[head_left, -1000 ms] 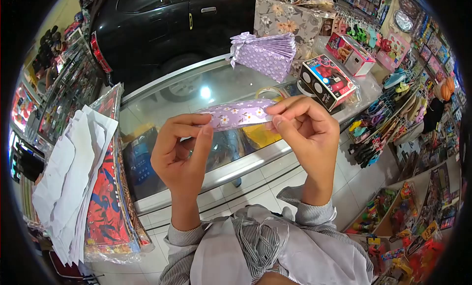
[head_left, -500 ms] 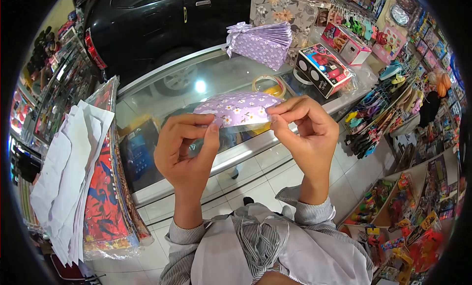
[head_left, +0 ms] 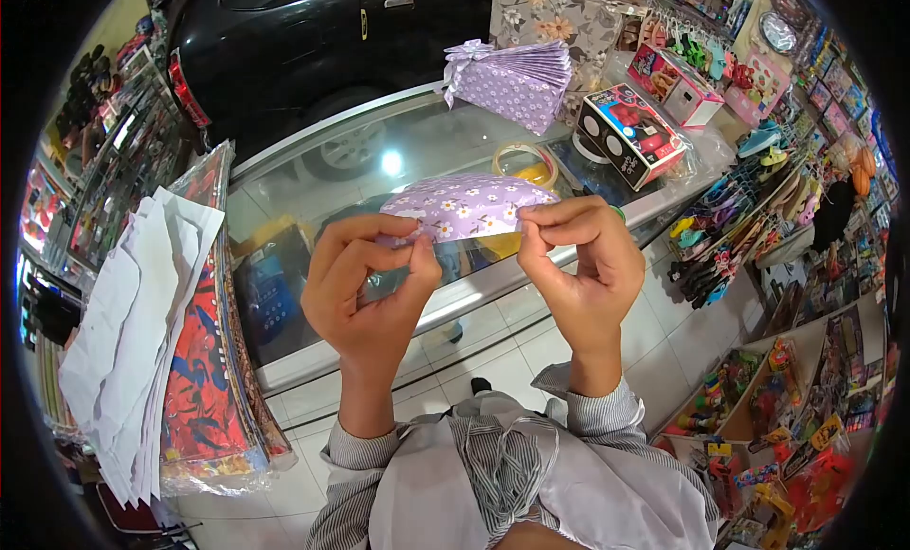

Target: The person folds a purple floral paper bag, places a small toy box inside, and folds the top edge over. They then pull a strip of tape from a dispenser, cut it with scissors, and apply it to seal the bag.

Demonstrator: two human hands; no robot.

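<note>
Between my two hands is a sheet of purple wrapping paper [head_left: 460, 204] printed with white daisies, its near edge pinched at both ends and its middle bulging away from me. My left hand [head_left: 370, 275] grips the left end between thumb and fingertips. The right end is pinched the same way by my right hand [head_left: 583, 265]. Just beyond the paper, a roll of clear tape [head_left: 524, 163] lies on the glass counter. Farther back sits a pleated bundle of the same purple paper [head_left: 512, 83], tied with a bow at its left.
The glass display counter [head_left: 318, 185] runs across in front of me. At left are white paper sheets [head_left: 137, 332] and red patterned paper in plastic [head_left: 204, 379]. A black toy box [head_left: 630, 133] and pink box [head_left: 675, 83] stand at right. Behind is a black car [head_left: 284, 47].
The near edge of the purple paper has shifted slightly as my fingers adjust their pinch. My right hand has moved a little left. The view has shifted slightly.
</note>
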